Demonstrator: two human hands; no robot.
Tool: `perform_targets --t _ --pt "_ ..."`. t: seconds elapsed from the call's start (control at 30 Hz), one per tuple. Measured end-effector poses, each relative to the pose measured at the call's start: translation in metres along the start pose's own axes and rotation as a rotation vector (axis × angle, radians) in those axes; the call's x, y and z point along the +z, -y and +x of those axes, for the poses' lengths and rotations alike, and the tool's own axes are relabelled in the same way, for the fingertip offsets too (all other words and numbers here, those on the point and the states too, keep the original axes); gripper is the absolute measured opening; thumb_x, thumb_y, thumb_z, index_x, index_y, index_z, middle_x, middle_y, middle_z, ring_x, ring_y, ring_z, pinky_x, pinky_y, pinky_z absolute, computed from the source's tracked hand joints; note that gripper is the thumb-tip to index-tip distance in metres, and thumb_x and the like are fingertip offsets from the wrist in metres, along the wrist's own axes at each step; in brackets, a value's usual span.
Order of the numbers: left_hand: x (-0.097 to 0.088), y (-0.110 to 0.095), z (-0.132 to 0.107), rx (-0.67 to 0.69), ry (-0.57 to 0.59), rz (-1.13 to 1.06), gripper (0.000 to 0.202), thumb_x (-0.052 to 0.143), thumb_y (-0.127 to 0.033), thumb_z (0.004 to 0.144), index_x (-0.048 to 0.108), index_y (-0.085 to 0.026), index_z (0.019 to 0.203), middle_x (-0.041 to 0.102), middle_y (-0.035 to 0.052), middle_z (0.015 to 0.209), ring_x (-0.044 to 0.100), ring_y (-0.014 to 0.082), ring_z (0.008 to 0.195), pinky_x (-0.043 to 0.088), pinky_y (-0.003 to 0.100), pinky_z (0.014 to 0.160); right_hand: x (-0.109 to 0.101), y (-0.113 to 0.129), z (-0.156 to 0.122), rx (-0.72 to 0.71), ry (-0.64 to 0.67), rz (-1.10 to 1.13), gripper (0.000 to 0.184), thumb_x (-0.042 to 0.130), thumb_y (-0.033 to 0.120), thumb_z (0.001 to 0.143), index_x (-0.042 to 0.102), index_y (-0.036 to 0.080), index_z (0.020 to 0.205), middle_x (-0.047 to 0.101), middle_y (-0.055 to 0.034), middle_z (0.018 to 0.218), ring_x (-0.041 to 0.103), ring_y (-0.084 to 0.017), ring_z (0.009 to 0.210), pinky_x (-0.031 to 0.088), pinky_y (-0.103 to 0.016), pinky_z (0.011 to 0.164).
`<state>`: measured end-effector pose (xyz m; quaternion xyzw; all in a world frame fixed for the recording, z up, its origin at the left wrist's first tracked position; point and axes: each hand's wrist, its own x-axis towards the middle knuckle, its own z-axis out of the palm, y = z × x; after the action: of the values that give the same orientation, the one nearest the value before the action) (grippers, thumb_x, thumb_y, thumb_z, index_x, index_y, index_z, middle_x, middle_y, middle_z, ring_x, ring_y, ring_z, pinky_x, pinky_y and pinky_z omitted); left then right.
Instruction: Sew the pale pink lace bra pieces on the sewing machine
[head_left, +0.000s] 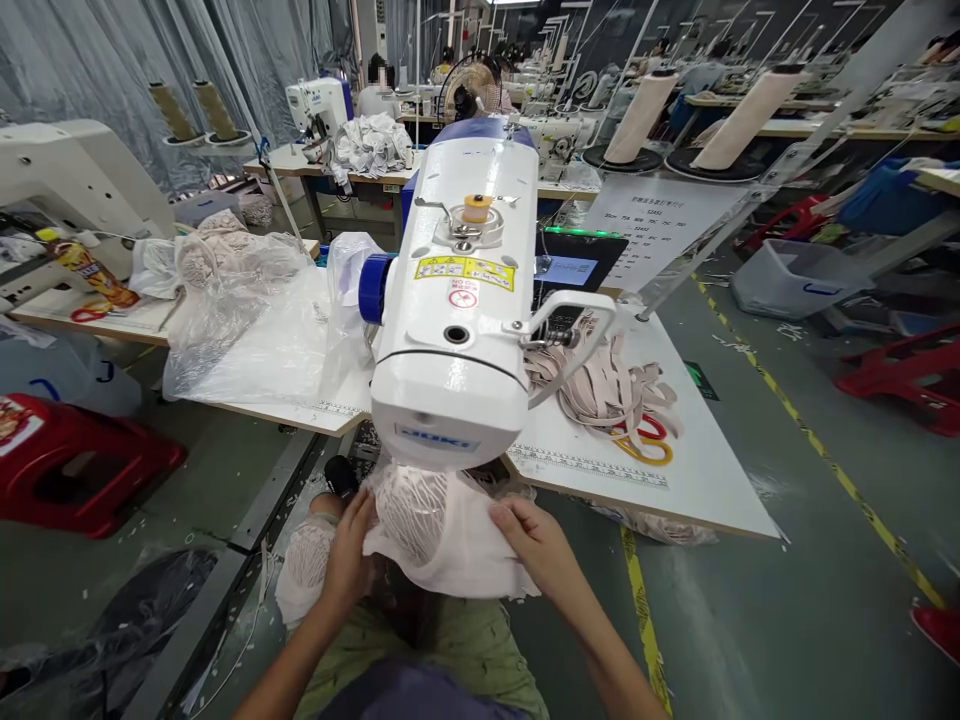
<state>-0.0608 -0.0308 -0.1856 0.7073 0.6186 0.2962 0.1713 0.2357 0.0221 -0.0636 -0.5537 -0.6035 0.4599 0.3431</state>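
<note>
Head view: holding a pale fabric piece (480, 550) above the lap, just below and in front of a white sewing machine (450, 260), far edge hidden under the machine head. Pinching the right edge with the right hand (536, 540), thumb on top, and gripping the left edge with the left hand (349, 545), thumb out of sight; well apart, with fabric between. Spread this way probably to keep the cloth open and steer from both sides; whether caught beneath the needle, cannot tell. Laid over the left leg, seemingly for easy reach, a similar patterned piece (304, 560). Heaped to the right on the worktop (705, 475), a tangle of pale strips (600, 390), with scissors (660, 461) at the near side, likely left there to be close by. Set upright behind, thread spools (641, 115), perhaps raised so as to unwind freely. As for looks: pinkish white, thin and soft; rounded and cup-like at left, covered in wavy, branching lines; plain and smooth at right; curved along the near edge, hanging slack with shallow creases.
</note>
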Motion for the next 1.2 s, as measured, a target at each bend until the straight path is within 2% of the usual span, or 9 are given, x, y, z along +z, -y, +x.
perform_targets --t 0.17,0.3,0.4,0.47,0.63,0.8,0.97,1.03,1.2 --pt "-0.017 -0.030 0.020 0.226 -0.083 0.139 0.070 0.037 0.002 0.086 0.036 -0.030 0.148 0.033 0.0125 0.157 0.025 0.0319 0.149 0.025 0.059 0.119 -0.079 -0.049 -0.024 0.196 -0.136 -0.436 0.048 0.042 0.064 0.089 0.053 0.022 0.066 0.052 -0.0009 0.058 0.052 -0.020 0.057 0.035 -0.029 0.051" --pt "0.017 -0.068 0.018 0.258 0.281 0.138 0.071 0.066 -0.028 0.084 0.038 -0.029 0.149 0.043 0.0147 0.151 0.031 0.0384 0.145 0.024 0.061 0.118 -0.111 -0.089 -0.033 0.303 -0.111 -0.797 0.041 0.041 0.059 0.085 0.056 0.023 0.071 0.065 -0.0085 0.069 0.062 -0.029 0.065 0.042 -0.037 0.054" --pt "0.039 -0.083 0.008 0.172 0.481 0.113 0.092 0.074 -0.044 0.077 0.028 -0.026 0.155 0.032 0.0202 0.157 0.027 0.0430 0.145 0.026 0.063 0.116 -0.075 -0.091 -0.024 -0.014 -0.265 -0.770 0.049 0.042 0.058 0.090 0.062 0.016 0.106 0.069 -0.0191 0.107 0.064 -0.036 0.101 0.050 -0.050 0.086" --pt "0.042 -0.084 0.004 0.166 0.483 0.073 0.088 0.072 -0.043 0.079 0.028 -0.026 0.155 0.030 0.0201 0.158 0.025 0.0416 0.147 0.026 0.062 0.117 -0.030 -0.086 -0.014 -0.160 -0.176 -0.687 0.053 0.045 0.055 0.095 0.054 0.016 0.129 0.061 -0.0188 0.129 0.056 -0.034 0.121 0.045 -0.050 0.102" --pt "0.003 -0.039 0.004 -0.028 0.300 0.009 0.059 0.053 -0.041 0.092 0.039 -0.023 0.146 0.041 0.0139 0.152 0.038 0.0281 0.141 0.037 0.043 0.114 0.062 -0.091 0.004 -0.147 0.061 -0.631 0.067 0.046 0.054 0.097 0.034 0.016 0.150 0.047 -0.0216 0.147 0.047 -0.039 0.133 0.045 -0.055 0.103" --pt "-0.052 0.064 -0.014 -0.646 0.150 0.257 0.043 0.028 -0.034 0.100 0.055 -0.007 0.118 0.062 0.0209 0.116 0.062 0.0290 0.108 0.049 0.043 0.092 0.063 -0.098 0.003 -0.163 -0.006 -0.510 0.065 0.048 0.054 0.096 0.033 0.018 0.149 0.048 -0.0208 0.144 0.048 -0.038 0.132 0.046 -0.055 0.102" --pt "-0.060 0.117 -0.054 -0.937 0.284 0.341 0.034 0.054 -0.045 0.097 0.063 -0.013 0.099 0.067 0.0044 0.091 0.065 0.0172 0.080 0.054 0.036 0.078 0.068 -0.069 -0.020 -0.260 -0.235 -0.360 0.047 0.056 0.049 0.093 0.052 0.018 0.129 0.053 -0.0205 0.132 0.049 -0.038 0.126 0.048 -0.056 0.098" --pt "-0.057 0.120 -0.066 -0.946 0.328 0.343 0.032 0.056 -0.044 0.096 0.064 -0.013 0.096 0.066 0.0026 0.088 0.064 0.0151 0.076 0.055 0.034 0.074 0.081 -0.056 -0.037 -0.257 -0.136 -0.255 0.029 0.055 0.042 0.096 0.060 0.021 0.116 0.062 -0.0169 0.118 0.059 -0.034 0.113 0.054 -0.048 0.087" --pt "-0.070 0.099 -0.085 -0.849 0.288 0.422 0.034 0.047 -0.042 0.100 0.062 -0.014 0.086 0.062 0.0020 0.080 0.060 0.0152 0.072 0.050 0.032 0.072 0.129 -0.044 -0.063 -0.306 0.451 -0.092 0.015 0.053 0.026 0.096 0.065 0.025 0.105 0.069 -0.0076 0.104 0.066 -0.024 0.098 0.054 -0.036 0.085"
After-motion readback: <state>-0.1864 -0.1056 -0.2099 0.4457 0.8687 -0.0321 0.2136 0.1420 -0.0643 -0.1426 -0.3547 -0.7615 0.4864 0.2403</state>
